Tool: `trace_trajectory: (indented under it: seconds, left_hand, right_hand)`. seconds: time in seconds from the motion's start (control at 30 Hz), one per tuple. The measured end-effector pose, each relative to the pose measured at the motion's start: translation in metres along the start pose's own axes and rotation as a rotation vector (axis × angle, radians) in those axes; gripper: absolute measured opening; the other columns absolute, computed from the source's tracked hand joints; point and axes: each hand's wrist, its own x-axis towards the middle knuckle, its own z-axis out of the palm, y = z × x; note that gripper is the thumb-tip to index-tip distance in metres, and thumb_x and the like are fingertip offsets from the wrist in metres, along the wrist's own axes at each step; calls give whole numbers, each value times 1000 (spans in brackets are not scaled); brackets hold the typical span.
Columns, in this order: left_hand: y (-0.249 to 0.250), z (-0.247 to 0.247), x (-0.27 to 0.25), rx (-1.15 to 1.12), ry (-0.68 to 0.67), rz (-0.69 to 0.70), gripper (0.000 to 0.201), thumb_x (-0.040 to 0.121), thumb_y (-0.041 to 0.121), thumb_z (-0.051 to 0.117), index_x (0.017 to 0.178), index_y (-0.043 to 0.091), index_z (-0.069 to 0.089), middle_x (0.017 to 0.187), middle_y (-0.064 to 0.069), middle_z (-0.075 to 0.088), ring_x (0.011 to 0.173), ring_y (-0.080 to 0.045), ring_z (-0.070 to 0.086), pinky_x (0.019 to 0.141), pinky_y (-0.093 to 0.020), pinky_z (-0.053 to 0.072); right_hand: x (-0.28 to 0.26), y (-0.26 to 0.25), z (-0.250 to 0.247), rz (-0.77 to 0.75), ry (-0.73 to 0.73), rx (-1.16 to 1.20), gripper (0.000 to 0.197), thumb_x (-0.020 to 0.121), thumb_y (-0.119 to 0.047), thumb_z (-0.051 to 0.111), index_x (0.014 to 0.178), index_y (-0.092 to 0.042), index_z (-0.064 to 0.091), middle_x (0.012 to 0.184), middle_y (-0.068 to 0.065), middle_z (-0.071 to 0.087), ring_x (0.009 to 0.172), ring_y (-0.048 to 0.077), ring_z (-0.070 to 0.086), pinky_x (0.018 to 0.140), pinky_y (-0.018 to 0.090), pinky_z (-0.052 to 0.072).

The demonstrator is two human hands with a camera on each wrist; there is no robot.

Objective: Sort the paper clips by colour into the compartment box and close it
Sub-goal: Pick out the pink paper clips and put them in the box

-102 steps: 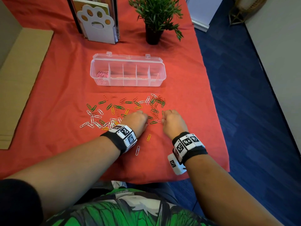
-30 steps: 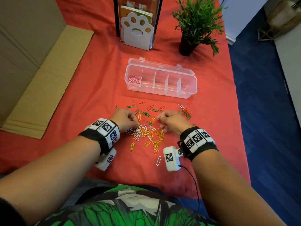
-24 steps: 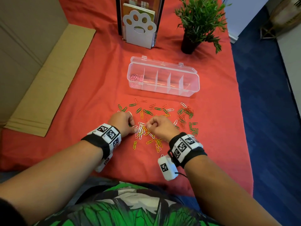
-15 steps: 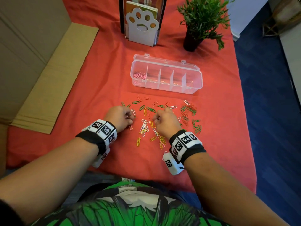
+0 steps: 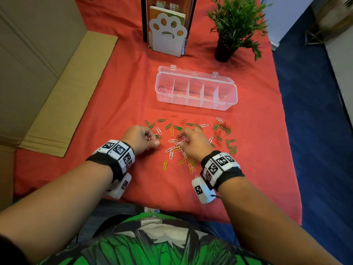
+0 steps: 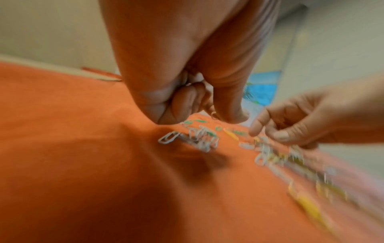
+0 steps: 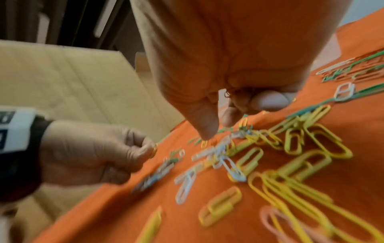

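From the head view, the step in hand looks like gathering one colour out of the loose paper clips (image 5: 189, 138) on the red cloth (image 5: 118, 104); the compartment box (image 5: 196, 90) stands open at 12 o'clock of the scatter, pink clips in its leftmost cell only, so most sorting remains. The left hand (image 5: 140, 138) sits at 9 o'clock of the pile, the right hand (image 5: 194, 141) at its centre, both knuckles-up with fingers curled under. The left wrist view shows the left hand's fingers folded tight into the palm with a bit of wire between them, seemingly clips already held. In the right wrist view, thumb and forefinger reach down toward the clips, other fingers curled around a small clip. Next comes carrying the handfuls to a free cell.
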Motion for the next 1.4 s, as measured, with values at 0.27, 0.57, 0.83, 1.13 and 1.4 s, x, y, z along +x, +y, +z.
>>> trace_trajectory:
  seconds: [0.27,0.57,0.83,1.13,1.4]
  left_hand:
    - [7,0,11,-274,36,-190,40,81,42,65,53,18,48,46,4,44,41,-13,36,44,-22,29]
    - [22,-6,8,-1002,-247,-551,44,92,53,36,67,19,47,41,7,48,31,-2,44,37,-10,40]
    - [29,-16,10,-1223,-318,-515,56,97,46,27,91,2,62,72,-14,73,62,-23,72,59,-36,58]
    - [63,-47,20,-1185,-260,-339,19,94,8,40,98,4,58,97,-13,65,80,-22,68,73,-31,57]
    - [113,-88,53,-1263,-104,-216,21,89,12,40,71,9,50,65,-6,61,57,-16,58,67,-29,54]
  right_hand:
    - [-3,-25,-5,65,-92,424,15,89,-10,56,98,-5,66,59,-4,45,53,6,38,48,10,33]
    - [-5,-26,-15,315,-174,978,25,92,2,36,85,-14,54,76,3,55,62,11,53,51,18,45]
    - [-4,-22,-38,388,-180,1484,29,94,0,27,110,1,51,99,23,64,82,31,68,76,33,57]
    - [0,-15,-48,333,-103,1501,29,93,11,31,102,0,56,99,21,66,80,24,72,75,28,58]
    - [8,-13,-58,357,-21,1319,24,95,4,38,103,-1,59,100,14,62,85,20,63,70,25,57]
